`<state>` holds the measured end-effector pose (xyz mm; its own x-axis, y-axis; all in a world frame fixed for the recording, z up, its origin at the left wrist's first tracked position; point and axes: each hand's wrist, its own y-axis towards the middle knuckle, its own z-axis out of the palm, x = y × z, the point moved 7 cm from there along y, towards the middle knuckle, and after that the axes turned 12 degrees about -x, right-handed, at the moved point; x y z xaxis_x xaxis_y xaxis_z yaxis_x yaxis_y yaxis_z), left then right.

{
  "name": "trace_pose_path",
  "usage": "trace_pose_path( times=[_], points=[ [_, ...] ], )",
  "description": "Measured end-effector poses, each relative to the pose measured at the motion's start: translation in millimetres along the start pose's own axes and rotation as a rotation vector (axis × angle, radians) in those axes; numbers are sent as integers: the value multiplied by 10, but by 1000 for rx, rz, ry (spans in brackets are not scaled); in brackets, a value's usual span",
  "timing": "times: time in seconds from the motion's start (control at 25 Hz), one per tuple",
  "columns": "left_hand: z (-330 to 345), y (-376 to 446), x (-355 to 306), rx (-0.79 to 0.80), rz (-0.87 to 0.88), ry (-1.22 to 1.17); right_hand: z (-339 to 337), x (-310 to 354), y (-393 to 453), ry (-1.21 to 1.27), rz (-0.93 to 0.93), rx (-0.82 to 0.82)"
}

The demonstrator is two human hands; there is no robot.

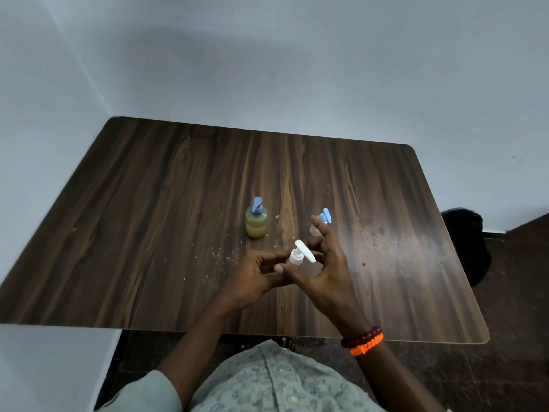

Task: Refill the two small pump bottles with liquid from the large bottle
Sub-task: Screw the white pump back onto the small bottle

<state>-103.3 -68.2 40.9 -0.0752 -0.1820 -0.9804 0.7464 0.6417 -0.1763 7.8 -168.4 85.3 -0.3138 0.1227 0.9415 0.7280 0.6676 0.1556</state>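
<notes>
White pump (pixel 302 253) sits on a small bottle (pixel 296 261) held between both hands near the table's (pixel 148 203) front middle. Left hand (pixel 258 274) curls round its body; right hand (pixel 322 264) pinches at the pump collar, other fingers spread. Beyond the right fingers stands a second small bottle, blue-pumped (pixel 322 222), looking empty. Further left, the yellowish bottle (pixel 256 219) keeps its pump on. Refilling seems barely begun: nothing poured that I can see.
</notes>
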Motion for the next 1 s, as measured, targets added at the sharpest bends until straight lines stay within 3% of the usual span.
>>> trace_pose_path(
  times=[0.28, 0.48, 0.68, 0.88, 1.0],
  points=[
    [-9, 5, 17, -8, -15, -18, -48, 20, 24, -32, -1, -58],
    [-36, 17, 51, -28, -25, -33, -6, 25, 48, -50, -2, 37],
    [-80, 13, 44, -55, -19, -15, -70, 64, 122, -75, -10, -22],
    [-57, 29, 44, -52, -31, -43, -4, 34, 82, -55, 25, 61],
    [-78, 20, 57, -56, -31, -33, -12, 67, 88, -56, 10, 14]
  ],
)
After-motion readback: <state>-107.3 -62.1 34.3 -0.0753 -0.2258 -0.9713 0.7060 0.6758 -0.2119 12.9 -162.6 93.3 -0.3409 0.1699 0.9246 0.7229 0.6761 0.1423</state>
